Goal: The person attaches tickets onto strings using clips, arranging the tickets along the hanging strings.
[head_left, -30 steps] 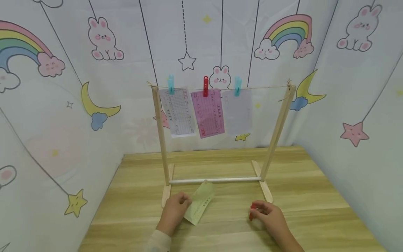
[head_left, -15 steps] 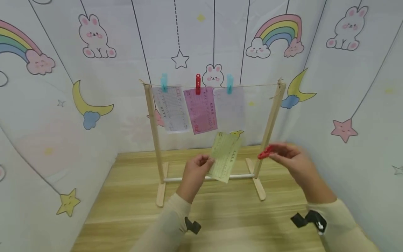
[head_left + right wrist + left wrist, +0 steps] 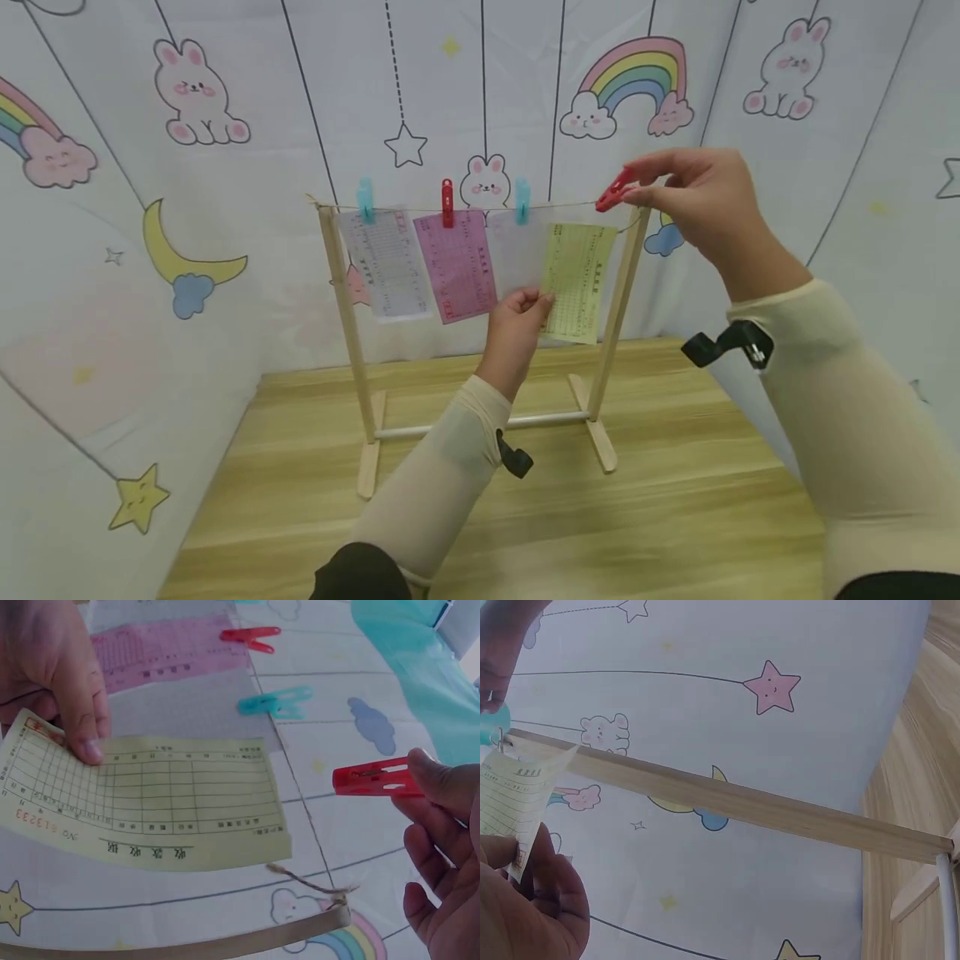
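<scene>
My left hand (image 3: 517,333) pinches a yellow printed receipt slip (image 3: 579,279) by its lower left edge and holds it upright just below the string, near the rack's right post. My right hand (image 3: 701,204) pinches a red clothespin (image 3: 615,190) by its handle end, close above the string's right end. In the right wrist view the clothespin (image 3: 375,778) points toward the string (image 3: 300,802), apart from the slip (image 3: 150,795). Left of the slip hang a white slip (image 3: 386,267), a pink slip (image 3: 456,267) and a second pale slip (image 3: 517,246), each under a clothespin.
The string runs between the two wooden posts (image 3: 626,283) of a small rack. A white rod (image 3: 547,419) joins its feet on the wood-grain table (image 3: 600,517). Behind hangs a patterned cloth (image 3: 300,150). A loose string end (image 3: 307,883) hangs by the right post.
My left hand has lifted the yellow slip from low over the table up to the string. My right hand has raised the red clothespin up beside the string's right end.
</scene>
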Motion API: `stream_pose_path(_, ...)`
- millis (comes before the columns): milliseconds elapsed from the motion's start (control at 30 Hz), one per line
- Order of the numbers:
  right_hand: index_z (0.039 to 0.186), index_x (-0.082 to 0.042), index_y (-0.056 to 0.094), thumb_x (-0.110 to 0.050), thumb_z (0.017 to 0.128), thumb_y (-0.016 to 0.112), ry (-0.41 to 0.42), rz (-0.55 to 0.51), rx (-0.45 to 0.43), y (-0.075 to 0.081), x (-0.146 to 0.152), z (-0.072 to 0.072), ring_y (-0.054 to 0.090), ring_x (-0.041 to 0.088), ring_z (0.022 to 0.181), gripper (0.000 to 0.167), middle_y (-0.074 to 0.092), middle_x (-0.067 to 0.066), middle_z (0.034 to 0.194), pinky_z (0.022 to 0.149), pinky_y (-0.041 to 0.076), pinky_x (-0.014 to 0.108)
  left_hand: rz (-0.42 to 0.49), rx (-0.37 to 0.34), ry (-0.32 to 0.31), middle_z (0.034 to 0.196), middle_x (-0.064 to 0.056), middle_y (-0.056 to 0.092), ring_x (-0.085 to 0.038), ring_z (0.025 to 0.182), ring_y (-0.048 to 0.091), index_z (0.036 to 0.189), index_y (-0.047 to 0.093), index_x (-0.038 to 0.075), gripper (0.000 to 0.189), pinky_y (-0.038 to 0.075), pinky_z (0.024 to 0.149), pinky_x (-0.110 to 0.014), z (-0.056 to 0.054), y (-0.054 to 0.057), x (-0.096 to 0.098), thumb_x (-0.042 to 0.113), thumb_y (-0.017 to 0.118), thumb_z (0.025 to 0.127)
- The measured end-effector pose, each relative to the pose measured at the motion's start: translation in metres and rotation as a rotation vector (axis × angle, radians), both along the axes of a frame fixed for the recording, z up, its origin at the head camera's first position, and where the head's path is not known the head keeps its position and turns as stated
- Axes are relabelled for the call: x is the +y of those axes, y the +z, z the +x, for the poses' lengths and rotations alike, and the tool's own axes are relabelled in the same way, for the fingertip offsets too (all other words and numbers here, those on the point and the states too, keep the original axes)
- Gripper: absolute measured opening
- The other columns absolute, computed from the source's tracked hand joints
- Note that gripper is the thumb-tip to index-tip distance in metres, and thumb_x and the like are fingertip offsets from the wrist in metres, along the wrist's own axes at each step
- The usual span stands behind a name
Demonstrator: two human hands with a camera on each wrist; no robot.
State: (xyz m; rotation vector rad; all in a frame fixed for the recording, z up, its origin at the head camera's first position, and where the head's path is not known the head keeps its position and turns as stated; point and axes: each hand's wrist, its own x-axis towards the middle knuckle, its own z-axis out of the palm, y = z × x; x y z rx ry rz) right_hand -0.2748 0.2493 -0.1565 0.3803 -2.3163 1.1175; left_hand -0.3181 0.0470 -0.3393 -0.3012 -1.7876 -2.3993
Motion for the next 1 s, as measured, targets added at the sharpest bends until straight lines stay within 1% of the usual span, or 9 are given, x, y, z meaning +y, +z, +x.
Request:
stream_pose_path(33,0.12,-0.016,0.078,-0.037,0.09,0.082,-0.012,0.023,-0.011,0.005,-0.002,-0.006,0.051,0.02,0.08,0.037,0.074,-0.003,0.109,0.057,0.042,0.023,-0.004,-0.005,0.014,0.084,0.0,0.07,-0.009,0.078,0.063,0.102,0.074,-0.002,0.014,0.052,0.068,-0.021,-0.003,0.001,0.003,0.011,0.075,0.096)
stream_pose_path(133,0.116,-0.014,0.079,-0.036,0.092,0.08,-0.011,0.064,-0.038,0.014,-0.008,-0.021,0.05,0.02,0.084,0.032,0.074,0.0,0.109,0.06,0.044,0.024,-0.004,-0.005,0.032,0.082,-0.001,0.069,-0.009,0.075,0.062,0.101,0.073,-0.005,0.014,0.051,0.067,-0.02,-0.009,0.004,0.009,0.008,0.075,0.095)
stream_pose_path(267,0.111,-0.012,0.079,-0.034,0.094,0.079,-0.023,0.109,-0.09,0.023,-0.013,-0.034,0.052,0.02,0.085,0.028,0.075,0.001,0.106,0.062,0.045,0.025,0.006,0.013,0.014,0.082,-0.001,0.069,-0.008,0.074,0.062,0.101,0.072,-0.006,0.015,0.051,0.065,-0.02,-0.009,0.01,0.018,0.007,0.074,0.095)
stream_pose_path(400,0.108,-0.009,0.078,-0.032,0.095,0.077,-0.031,0.143,-0.1,0.028,-0.013,-0.04,0.055,0.019,0.091,0.027,0.075,0.003,0.105,0.069,0.047,0.026,0.044,0.007,0.006,0.082,-0.001,0.07,-0.009,0.075,0.064,0.099,0.072,-0.004,0.013,0.052,0.066,-0.021,-0.008,0.015,0.025,0.008,0.074,0.096)
stream_pose_path(467,0.106,-0.008,0.078,-0.03,0.096,0.077,-0.029,0.153,-0.097,0.03,-0.012,-0.042,0.057,0.017,0.095,0.025,0.075,0.003,0.104,0.076,0.048,0.026,0.059,-0.002,0.011,0.082,-0.001,0.07,-0.009,0.075,0.065,0.098,0.073,-0.003,0.011,0.053,0.067,-0.021,-0.007,0.017,0.027,0.008,0.074,0.096)
stream_pose_path(633,0.1,-0.005,0.077,-0.024,0.095,0.078,-0.015,0.15,-0.12,0.032,-0.009,-0.045,0.062,0.014,0.099,0.02,0.076,0.002,0.1,0.085,0.049,0.024,0.069,-0.002,0.038,0.081,0.0,0.069,-0.009,0.076,0.063,0.096,0.073,-0.002,0.009,0.052,0.066,-0.02,-0.007,0.018,0.028,0.007,0.074,0.096)
stream_pose_path(700,0.1,-0.003,0.077,-0.021,0.095,0.078,-0.011,0.154,-0.126,0.032,-0.009,-0.046,0.063,0.014,0.099,0.018,0.076,0.002,0.1,0.084,0.049,0.024,0.076,0.014,0.049,0.08,0.0,0.068,-0.009,0.075,0.062,0.095,0.072,-0.002,0.009,0.051,0.065,-0.02,-0.007,0.018,0.027,0.007,0.074,0.096)
stream_pose_path(867,0.098,-0.008,0.079,-0.021,0.095,0.078,-0.008,0.184,-0.135,0.032,-0.009,-0.048,0.06,0.018,0.095,0.013,0.075,0.005,0.102,0.075,0.049,0.025,0.094,0.056,0.049,0.078,0.001,0.068,-0.008,0.073,0.062,0.093,0.071,-0.003,0.009,0.05,0.063,-0.019,-0.009,0.018,0.026,0.005,0.073,0.096)
stream_pose_path(1000,0.102,-0.009,0.079,-0.024,0.096,0.078,-0.003,0.205,-0.174,0.029,-0.008,-0.049,0.057,0.023,0.09,0.017,0.074,0.007,0.106,0.069,0.05,0.026,0.09,0.081,0.055,0.077,0.002,0.068,-0.008,0.072,0.062,0.093,0.071,-0.004,0.01,0.05,0.062,-0.019,-0.01,0.017,0.026,0.005,0.073,0.096)
